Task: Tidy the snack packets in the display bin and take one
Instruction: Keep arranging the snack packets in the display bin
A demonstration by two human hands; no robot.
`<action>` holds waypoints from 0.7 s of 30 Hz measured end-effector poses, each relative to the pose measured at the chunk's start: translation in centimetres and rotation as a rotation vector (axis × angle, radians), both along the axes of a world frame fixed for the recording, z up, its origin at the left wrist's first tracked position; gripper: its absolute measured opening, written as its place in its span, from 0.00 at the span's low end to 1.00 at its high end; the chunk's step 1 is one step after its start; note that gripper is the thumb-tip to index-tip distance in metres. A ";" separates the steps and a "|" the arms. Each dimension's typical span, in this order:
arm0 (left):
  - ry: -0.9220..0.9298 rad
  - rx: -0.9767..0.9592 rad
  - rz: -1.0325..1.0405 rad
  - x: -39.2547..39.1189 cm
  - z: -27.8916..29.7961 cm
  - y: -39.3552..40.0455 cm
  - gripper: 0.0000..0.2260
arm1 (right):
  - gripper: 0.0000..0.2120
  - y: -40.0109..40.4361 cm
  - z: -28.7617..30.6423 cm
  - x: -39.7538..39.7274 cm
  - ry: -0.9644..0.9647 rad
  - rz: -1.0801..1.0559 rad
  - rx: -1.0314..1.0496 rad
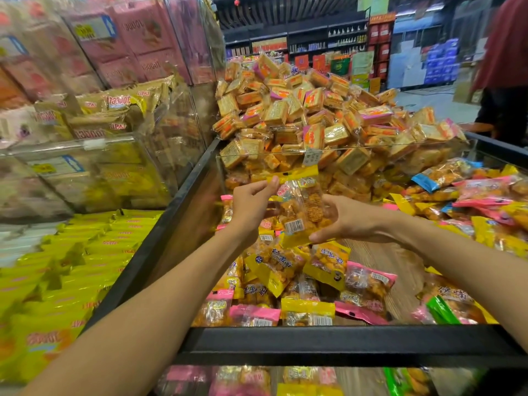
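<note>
I hold one clear snack packet with yellow ends upright above the display bin. My left hand pinches its top yellow seal. My right hand grips its lower right side and bottom edge. The packet shows orange fried pieces and a barcode label. Below my hands, several similar packets with yellow, pink, blue and green ends lie loose on the bin's wooden floor, piled at the left and along the right side.
A clear divider holds back a tall heap of orange-wrapped square snacks. Left of the bin are clear boxes of biscuit packs and yellow packets. A person in red stands at the far right.
</note>
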State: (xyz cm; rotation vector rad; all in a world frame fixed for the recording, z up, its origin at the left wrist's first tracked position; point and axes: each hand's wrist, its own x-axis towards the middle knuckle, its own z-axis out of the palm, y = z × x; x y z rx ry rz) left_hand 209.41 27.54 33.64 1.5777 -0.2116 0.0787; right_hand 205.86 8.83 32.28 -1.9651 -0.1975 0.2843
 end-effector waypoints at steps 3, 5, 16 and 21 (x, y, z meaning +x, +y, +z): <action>0.024 0.041 -0.018 0.3 0.0 0.0 0.11 | 0.49 0.1 0.2 0.1 0.013 0.020 0.098; 0.058 0.082 -0.079 0.2 0.3 -0.2 0.11 | 0.49 -0.1 0.1 0.3 0.056 0.016 0.164; 0.022 0.381 -0.268 -0.8 0.2 -0.2 0.25 | 0.12 -0.7 1.7 0.0 -0.064 -0.130 0.397; -0.132 0.471 -0.146 -0.5 -0.1 -0.4 0.18 | 0.15 -0.4 1.6 0.1 -0.165 -0.257 0.373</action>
